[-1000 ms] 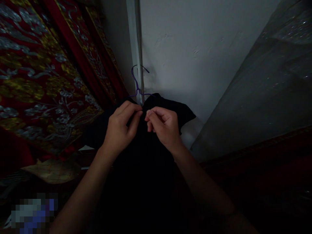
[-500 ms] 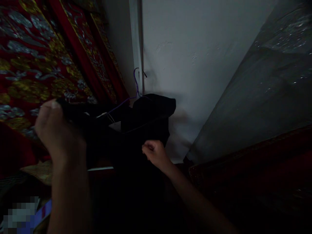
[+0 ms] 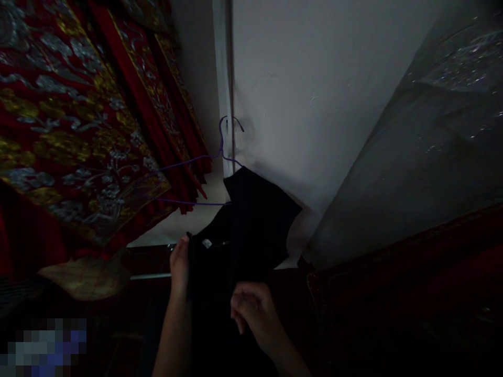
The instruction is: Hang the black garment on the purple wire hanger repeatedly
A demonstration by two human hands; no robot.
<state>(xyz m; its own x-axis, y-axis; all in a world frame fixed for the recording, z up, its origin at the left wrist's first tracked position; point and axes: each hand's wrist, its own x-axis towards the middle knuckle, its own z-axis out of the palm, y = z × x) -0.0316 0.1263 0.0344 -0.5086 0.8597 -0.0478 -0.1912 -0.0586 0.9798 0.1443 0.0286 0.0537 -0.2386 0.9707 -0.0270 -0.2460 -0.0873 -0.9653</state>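
A thin purple clothes hanger [image 3: 192, 202] hangs by its hook at a pale upright strip on the wall. A black garment [image 3: 263, 214] with a small white label [image 3: 207, 243] inside it covers the hanger's right side, while the hanger's left side is bare. My left hand [image 3: 179, 269] is closed on the garment's left edge, below the bare side. Lower right, my right hand [image 3: 255, 314] has its fingers curled at the garment's front; the dark cloth between them is hard to make out.
Red cloth with gold and silver embroidery [image 3: 90, 141] hangs at the left. A pale wall [image 3: 314, 94] stands behind, and a clear plastic-like sheet [image 3: 424, 136] slopes down the right. Below the red cloth lies a beige bundle [image 3: 88, 277]. The light is dim.
The garment's left side has come off the hanger and dropped. My left hand moved right and down with its edge; my right hand moved lower.
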